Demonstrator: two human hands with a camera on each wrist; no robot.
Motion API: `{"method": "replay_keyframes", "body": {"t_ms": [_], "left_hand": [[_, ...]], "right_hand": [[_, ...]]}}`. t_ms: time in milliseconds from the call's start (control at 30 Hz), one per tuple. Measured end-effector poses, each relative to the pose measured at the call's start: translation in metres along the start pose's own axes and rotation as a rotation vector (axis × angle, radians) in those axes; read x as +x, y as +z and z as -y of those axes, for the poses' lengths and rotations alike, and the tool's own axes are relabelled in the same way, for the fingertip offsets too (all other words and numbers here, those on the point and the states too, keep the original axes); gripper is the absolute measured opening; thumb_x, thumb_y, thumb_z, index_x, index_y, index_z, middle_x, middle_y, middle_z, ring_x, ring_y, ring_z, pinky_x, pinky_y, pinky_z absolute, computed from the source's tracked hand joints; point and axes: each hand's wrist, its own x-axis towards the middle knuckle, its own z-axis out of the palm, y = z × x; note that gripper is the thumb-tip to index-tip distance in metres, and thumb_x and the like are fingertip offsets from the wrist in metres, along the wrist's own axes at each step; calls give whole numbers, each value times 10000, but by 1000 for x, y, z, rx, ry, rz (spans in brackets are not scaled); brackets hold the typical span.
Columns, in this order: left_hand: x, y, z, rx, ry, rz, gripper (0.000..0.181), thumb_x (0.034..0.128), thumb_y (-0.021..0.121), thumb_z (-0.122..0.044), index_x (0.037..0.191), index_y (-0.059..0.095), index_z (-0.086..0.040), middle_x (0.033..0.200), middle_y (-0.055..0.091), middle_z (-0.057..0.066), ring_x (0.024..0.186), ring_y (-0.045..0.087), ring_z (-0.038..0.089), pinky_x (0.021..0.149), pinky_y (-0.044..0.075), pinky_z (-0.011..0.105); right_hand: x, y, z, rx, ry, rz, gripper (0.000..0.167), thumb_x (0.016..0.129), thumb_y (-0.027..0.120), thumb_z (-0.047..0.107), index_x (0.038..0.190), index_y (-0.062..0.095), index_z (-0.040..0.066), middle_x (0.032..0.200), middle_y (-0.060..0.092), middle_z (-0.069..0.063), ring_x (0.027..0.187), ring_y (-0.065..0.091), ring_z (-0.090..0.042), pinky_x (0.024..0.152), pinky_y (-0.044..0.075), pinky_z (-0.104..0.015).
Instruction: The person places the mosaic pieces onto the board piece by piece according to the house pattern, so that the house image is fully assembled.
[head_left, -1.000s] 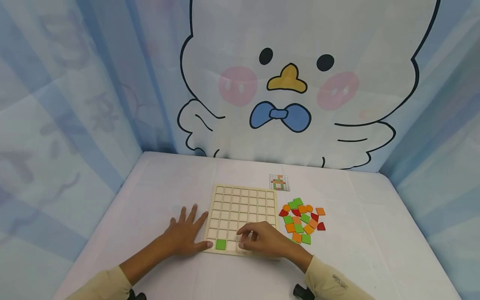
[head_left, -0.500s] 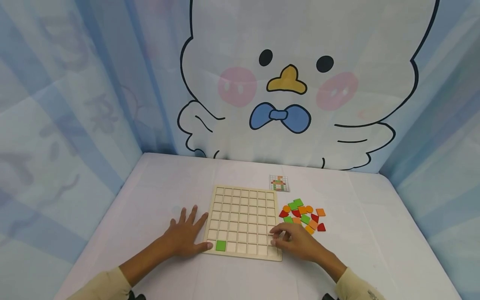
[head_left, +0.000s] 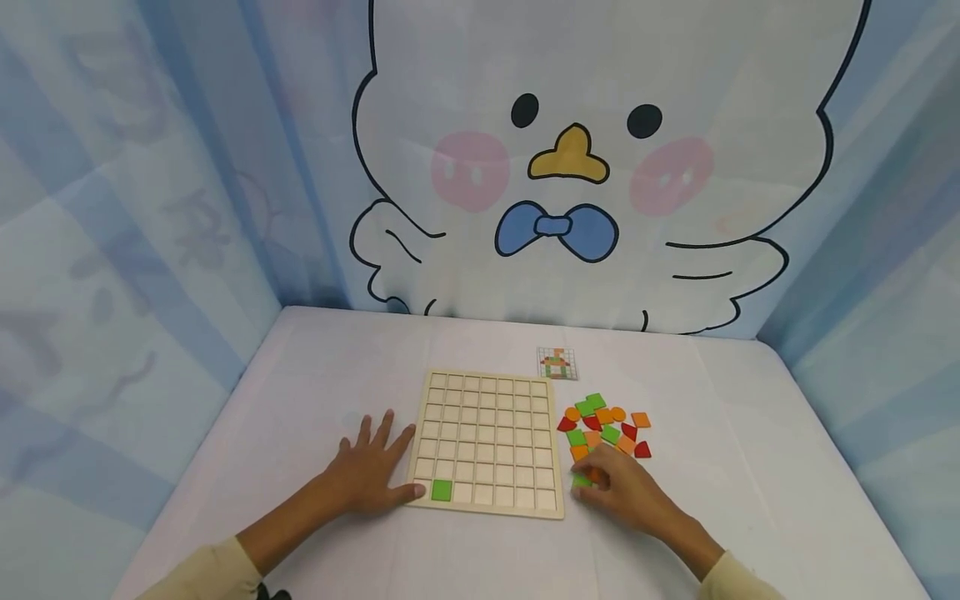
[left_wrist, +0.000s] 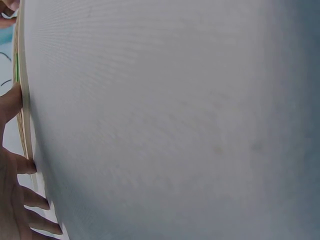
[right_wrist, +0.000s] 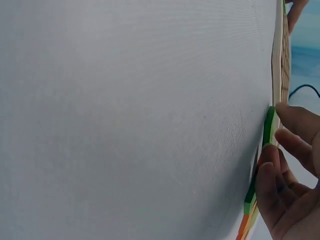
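The light wooden grid board [head_left: 483,433] lies flat on the white table, with one green square tile [head_left: 441,490] in its bottom row. My left hand [head_left: 367,475] rests spread beside the board, its thumb over the lower left corner; the left wrist view also has this hand [left_wrist: 15,195] along the board's edge. At the board's right, my right hand [head_left: 622,492] is bent over the near side of the loose pieces. Its thumb and finger pinch a green tile [head_left: 582,481], whose edge is also visible as a green tile [right_wrist: 269,122] in the right wrist view.
Loose green, orange and red pieces [head_left: 610,434] lie right of the board, some hidden by the right hand. A small pattern card [head_left: 557,363] lies behind the board's right corner. A curtain [head_left: 555,283] with a cartoon figure hangs behind the table.
My right hand has moved right from over the board to the loose pieces and taken a green tile between thumb and finger. My left hand has stayed in place.
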Motion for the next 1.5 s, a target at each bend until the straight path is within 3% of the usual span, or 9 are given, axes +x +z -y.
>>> {"method": "replay_keyframes", "body": {"t_ms": [367,667,900,1500], "left_hand": [[1,-1,0,15,-13,-8,939,817,539,-747,1528,333,-170,1601,193,251,1424,180,576,979,304,776],[0,-2,0,1,-3,-1,939,820,544,-741,1528,334,-162,1598,197,259,1417,185,585,969,303,784],[0,0,1,4,-1,-6,939,819,536,-749,1528,334,-168,1596,203,258,1415,192,585,969,306,783],[1,1,0,13,-10,-14,939,814,535,-755,1529,335,-180,1602,201,243,1423,193,570,978,307,775]], "right_hand": [[-3,-2,2,15,93,0,291,755,838,254,1035,770,208,789,485,71,693,451,-72,576,383,-180],[-4,-1,0,14,7,-10,253,771,829,221,994,710,229,836,540,132,698,480,-53,608,424,-170],[-5,-5,-2,45,-56,30,197,825,778,168,1011,728,210,882,640,133,691,481,-19,612,443,-183],[-6,-15,-3,31,-63,161,248,880,710,144,1117,713,218,863,583,132,732,487,-25,631,451,-180]]}}
